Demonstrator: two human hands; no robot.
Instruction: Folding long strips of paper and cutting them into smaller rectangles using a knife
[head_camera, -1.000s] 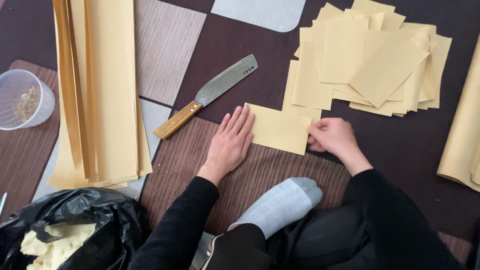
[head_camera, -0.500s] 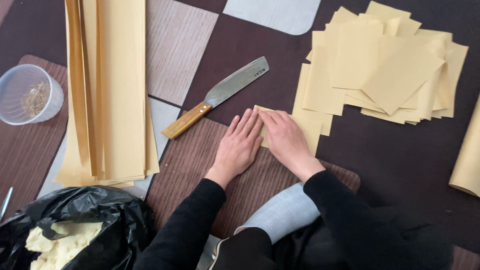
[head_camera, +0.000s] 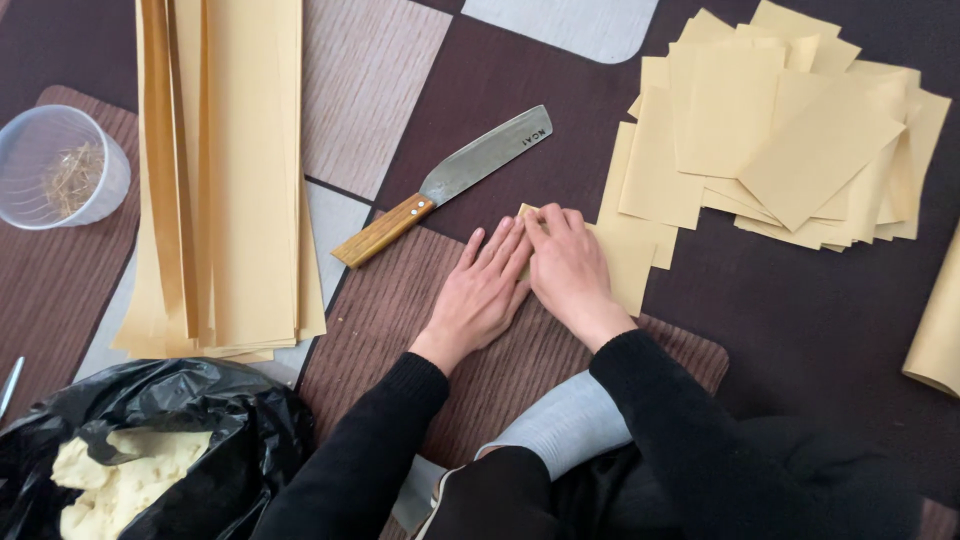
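A big knife (head_camera: 448, 183) with a wooden handle lies on the floor mat just above the hands, not touching them. Its blade points up and to the right. To the left is a tall stack of long yellow strips (head_camera: 225, 170), and past it a clear plastic cup (head_camera: 62, 165). A black bag (head_camera: 160, 440) with pale dough inside sits at the bottom left. At the top right is a messy pile of yellow cut sheets (head_camera: 790, 130). A grey sock foot (head_camera: 565, 425) shows below the hands.

The left hand (head_camera: 482, 290) and the right hand (head_camera: 570, 268) lie flat, side by side, fingers straight and close together, pressing on one small yellow sheet (head_camera: 630, 260). The hands cover most of it. It lies on the mat, just beside the pile.

A second ago the right hand was out at the sheet's right edge. Now it has moved left, next to the left hand.

The sheet's long side runs left to right, tipped down a little on the right.
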